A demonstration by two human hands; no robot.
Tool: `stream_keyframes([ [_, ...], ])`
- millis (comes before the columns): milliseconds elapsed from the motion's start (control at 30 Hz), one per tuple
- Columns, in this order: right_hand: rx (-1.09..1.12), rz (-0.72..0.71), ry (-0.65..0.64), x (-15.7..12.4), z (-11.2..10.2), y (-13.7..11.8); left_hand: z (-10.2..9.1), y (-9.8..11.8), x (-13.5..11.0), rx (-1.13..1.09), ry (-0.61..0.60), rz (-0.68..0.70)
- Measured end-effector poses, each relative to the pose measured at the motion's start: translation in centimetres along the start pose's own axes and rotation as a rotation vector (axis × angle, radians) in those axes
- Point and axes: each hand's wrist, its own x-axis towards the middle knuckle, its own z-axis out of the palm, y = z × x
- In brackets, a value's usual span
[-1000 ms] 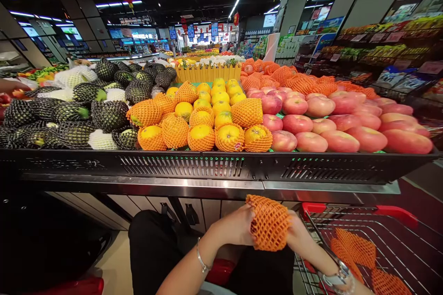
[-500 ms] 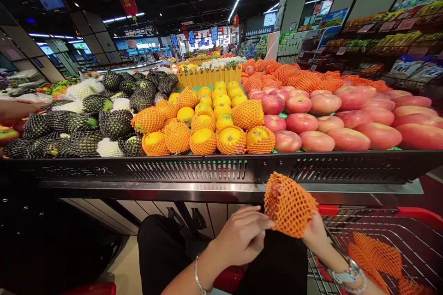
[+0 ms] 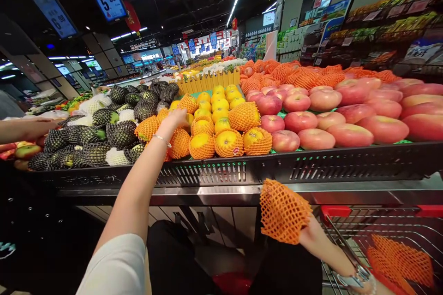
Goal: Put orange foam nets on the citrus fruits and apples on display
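Observation:
My left hand [image 3: 176,120] reaches over the heap of yellow-orange oranges [image 3: 202,145], fingers stretched out and apart above the fruit at the heap's left side; the fingertips are partly blurred, and whether they touch an orange I cannot tell. An orange foam fruit net [image 3: 284,212] is pulled over my right hand [image 3: 306,233] in front of the display edge. Its fingers are mostly hidden inside the mesh, which they hold spread. Several oranges in the front row wear similar nets, while those behind are bare.
Netted dark green fruit [image 3: 121,133] lies left of the oranges, large red apples [image 3: 316,139] right. A black slotted rail [image 3: 214,173] fronts the display. At right stands a shopping cart [image 3: 335,212] holding loose nets [image 3: 401,260]. Another person's arm [image 3: 24,129] reaches in from the left.
My left hand has left the foam net and moved up and left to the oranges. My right hand stays in nearly the same place with the net on it.

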Motion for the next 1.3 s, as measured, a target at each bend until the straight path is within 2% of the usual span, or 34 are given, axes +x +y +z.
stream_keyframes([
  [100,-0.127,-0.109,-0.082,0.5,-0.4,-0.4,1.3,-0.2,2.2,0.059,-0.068,0.021],
  [267,-0.264,-0.194,-0.145,0.8,-0.6,-0.3,3.1,-0.6,2.5,0.122,-0.058,0.082],
  [367,-0.281,-0.173,-0.147,0.4,-0.5,0.7,2.9,-1.1,2.0,0.121,-0.043,0.106],
  [467,-0.294,-0.158,-0.164,0.2,-0.4,1.3,1.3,-0.6,1.4,0.093,-0.027,0.124],
  [567,-0.303,-0.178,-0.138,0.6,-0.4,1.1,-0.9,1.5,1.4,0.049,0.037,0.142],
  [667,-0.301,-0.17,-0.104,1.1,-0.3,0.5,-2.6,5.2,2.5,0.003,0.053,0.19],
  [800,-0.323,-0.143,-0.18,1.2,-0.4,0.3,-2.7,9.6,4.7,-0.031,-0.103,0.254],
  [900,-0.355,-0.15,-0.237,0.9,-0.7,0.8,-2.0,10.9,6.1,-0.051,-0.161,0.265],
  [1033,-0.355,-0.144,-0.219,0.9,-0.7,1.1,-0.9,10.8,7.1,-0.095,-0.155,0.294],
  [1133,-0.347,-0.157,-0.215,1.1,-0.8,0.9,-0.5,10.3,7.2,-0.134,-0.106,0.318],
  [1233,-0.353,-0.177,-0.192,1.2,-1.0,0.4,-0.7,9.3,6.8,-0.189,-0.032,0.328],
  [1300,-0.35,-0.184,-0.165,1.2,-1.1,0.2,-1.5,8.3,6.4,-0.286,0.066,0.306],
])
